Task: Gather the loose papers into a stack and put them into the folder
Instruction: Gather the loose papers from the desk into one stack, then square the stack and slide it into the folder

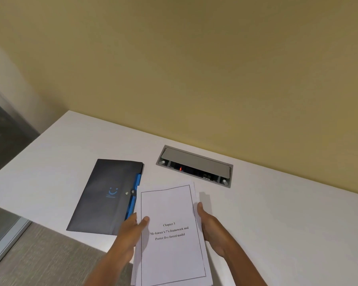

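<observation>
Papers (172,234) sit gathered in a white stack held between both hands over the near part of the white table (277,213), with the lower end of the stack running out of the bottom of the view. On the top sheet a thin black border frames the page, and bold print in the middle reads "Chapter 3", then "Mc-kinsey's 7's framework and", then "Porter five forces model". Edges of further sheets show slightly offset behind the top one, mostly along the upper and right sides.

At the stack's left edge, the left hand (132,232) grips with its thumb pressed flat on the front of the top page and its fingers hidden behind the sheets. Against the right edge lies the right hand (211,228), fingers held together and straight, flat along the side of the stack.

Just left of the papers, a dark folder (105,197) lies closed and flat on the table, its blue inner edge and a small round button clasp facing the stack. A blue smiling mark is printed on its cover, with small text beneath too blurred to read.

Beyond the papers, a grey socket box (194,165) is set into the tabletop near the yellow wall (194,69), lid raised, with a small red light glowing inside.
</observation>
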Demonstrator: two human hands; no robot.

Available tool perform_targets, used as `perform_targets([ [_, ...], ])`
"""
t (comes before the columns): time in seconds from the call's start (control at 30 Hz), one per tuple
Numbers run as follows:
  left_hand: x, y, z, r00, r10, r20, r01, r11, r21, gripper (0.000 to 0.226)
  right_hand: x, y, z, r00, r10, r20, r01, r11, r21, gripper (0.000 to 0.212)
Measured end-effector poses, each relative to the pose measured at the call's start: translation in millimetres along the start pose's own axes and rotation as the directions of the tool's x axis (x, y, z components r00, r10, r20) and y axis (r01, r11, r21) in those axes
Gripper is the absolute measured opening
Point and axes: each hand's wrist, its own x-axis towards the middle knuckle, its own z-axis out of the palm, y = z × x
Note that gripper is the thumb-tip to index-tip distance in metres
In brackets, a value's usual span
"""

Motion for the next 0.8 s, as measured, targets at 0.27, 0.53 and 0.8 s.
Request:
perform_targets([
  [0.27,7,24,34,0.989,0.067,0.131,-0.083,0.99,0.117,0.047,-8,-2,-7,0.924,-0.321,-0.206,0.273,0.934,-0.231,0.033],
  [0.53,0,48,62,0.942,0.327,0.081,-0.322,0.944,-0.069,0.035,-18,0,-18,0.73,-0.487,-0.48,0.477,0.866,-0.153,0.033],
  [0.8,1,15,86,0.946,0.285,0.154,-0.29,0.957,0.008,0.037,-1,49,-13,0.768,-0.364,-0.526,0.373,0.923,-0.095,0.047],
])
